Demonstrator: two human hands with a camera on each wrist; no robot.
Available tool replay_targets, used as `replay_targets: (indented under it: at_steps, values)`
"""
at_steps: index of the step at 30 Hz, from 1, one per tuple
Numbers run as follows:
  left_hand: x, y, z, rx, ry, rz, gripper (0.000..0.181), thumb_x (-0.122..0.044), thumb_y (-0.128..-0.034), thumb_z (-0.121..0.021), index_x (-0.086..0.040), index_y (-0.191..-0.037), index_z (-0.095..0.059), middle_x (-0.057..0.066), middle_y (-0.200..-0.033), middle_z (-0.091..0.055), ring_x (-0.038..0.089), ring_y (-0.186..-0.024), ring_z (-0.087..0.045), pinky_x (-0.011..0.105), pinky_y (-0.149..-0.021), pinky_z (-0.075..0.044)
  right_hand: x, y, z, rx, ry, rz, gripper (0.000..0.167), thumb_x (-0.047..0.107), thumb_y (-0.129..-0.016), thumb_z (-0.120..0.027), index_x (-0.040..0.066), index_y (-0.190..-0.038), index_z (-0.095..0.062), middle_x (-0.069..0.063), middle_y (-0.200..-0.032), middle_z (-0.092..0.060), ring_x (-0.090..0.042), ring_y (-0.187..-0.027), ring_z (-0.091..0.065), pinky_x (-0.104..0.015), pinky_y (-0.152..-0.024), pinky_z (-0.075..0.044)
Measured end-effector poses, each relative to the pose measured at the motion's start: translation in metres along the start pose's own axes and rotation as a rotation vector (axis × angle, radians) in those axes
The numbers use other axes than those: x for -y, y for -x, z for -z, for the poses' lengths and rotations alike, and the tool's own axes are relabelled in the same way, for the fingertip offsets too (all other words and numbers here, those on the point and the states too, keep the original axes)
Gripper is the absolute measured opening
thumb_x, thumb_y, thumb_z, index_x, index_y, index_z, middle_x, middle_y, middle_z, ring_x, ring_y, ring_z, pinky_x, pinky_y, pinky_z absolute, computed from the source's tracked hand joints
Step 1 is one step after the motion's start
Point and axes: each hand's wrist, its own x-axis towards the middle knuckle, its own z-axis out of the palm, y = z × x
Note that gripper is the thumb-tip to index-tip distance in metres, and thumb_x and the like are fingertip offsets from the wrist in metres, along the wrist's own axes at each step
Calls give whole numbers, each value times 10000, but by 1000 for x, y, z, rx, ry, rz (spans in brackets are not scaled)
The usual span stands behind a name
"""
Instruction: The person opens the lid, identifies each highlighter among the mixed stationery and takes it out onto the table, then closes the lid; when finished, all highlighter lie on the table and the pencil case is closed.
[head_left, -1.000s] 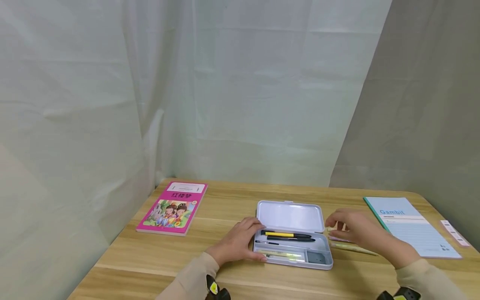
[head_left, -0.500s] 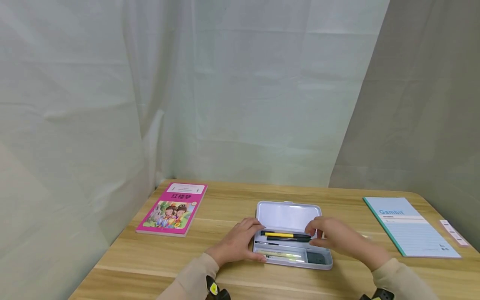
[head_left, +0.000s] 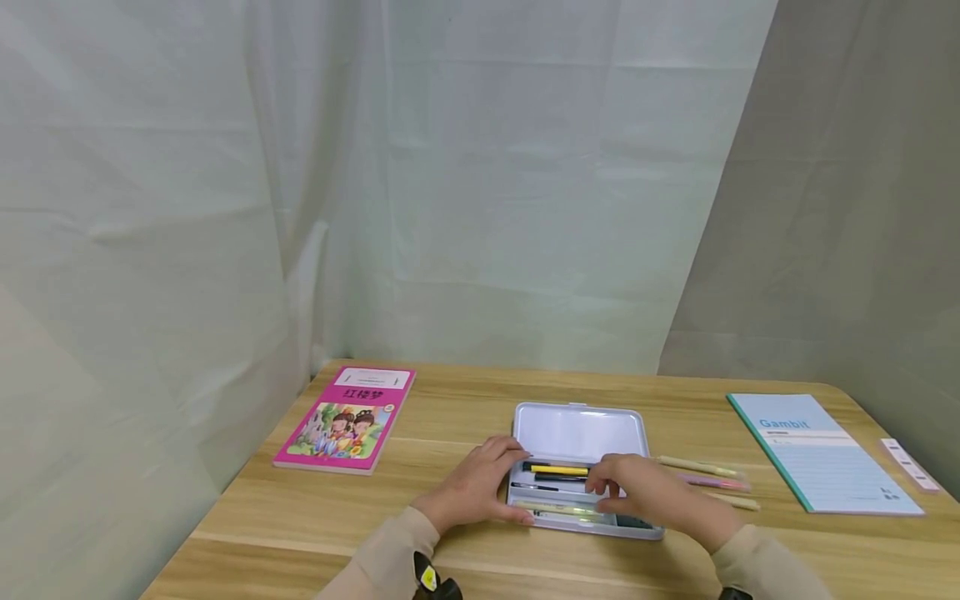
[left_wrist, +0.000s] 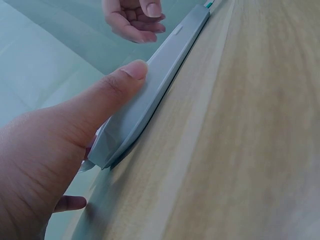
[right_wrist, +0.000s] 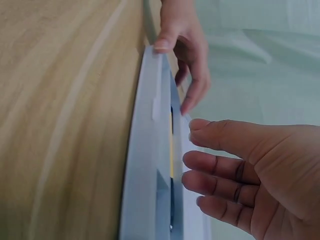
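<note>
A white pencil case (head_left: 577, 429) lies with its lid folded back. My left hand (head_left: 474, 486) grips its left end, the thumb (left_wrist: 131, 75) on the front wall. Inside are a yellow-and-black pen (head_left: 555, 469), a black pen (head_left: 558, 478), a thin dark stick (head_left: 534, 487) and pale yellow pens (head_left: 558, 507). Above the case's right half hovers my right hand (head_left: 648, 493). Its fingers (right_wrist: 220, 187) bend loosely with a gap to the thumb, and nothing shows between them. That hand covers part of the dark grey piece (head_left: 632, 522) in the small compartment.
Right of the case lie a cream pen (head_left: 697, 466), a pink pen (head_left: 716, 482) and another cream pen (head_left: 735, 502). Farther right are a blue notebook (head_left: 817, 458) and a pale pink strip (head_left: 910, 465). A pink book (head_left: 348, 417) lies at the left of the wooden table (head_left: 450, 400).
My right hand has moved left from the loose pens to above the case, uncovering those pens. The left hand stays on the case's left end.
</note>
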Motion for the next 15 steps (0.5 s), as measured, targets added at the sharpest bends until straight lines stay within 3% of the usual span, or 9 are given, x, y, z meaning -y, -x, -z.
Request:
replay_targets:
  at_steps: [7, 15]
  values:
    - [0, 0, 0, 7, 18, 8, 903, -725, -707, -662, -153, -1383, -487, -12, -1417, -448, 171, -1355, -376, 401, -1143, -349, 2, -5, -10, 23, -9, -31, 118, 128, -824, -740, 109, -932, -697, 47, -882, -669, 40, -707, -513, -158, -607, -468]
    - [1, 0, -1, -3, 19, -3, 898, -720, -706, -667, -151, -1379, -491, -13, -1411, -451, 170, -1355, -377, 398, -1143, -349, 6, -6, -17, -24, 89, -9, 103, 159, -788, -774, 143, -868, -710, 105, -807, -672, 33, -661, -510, -164, -579, -450]
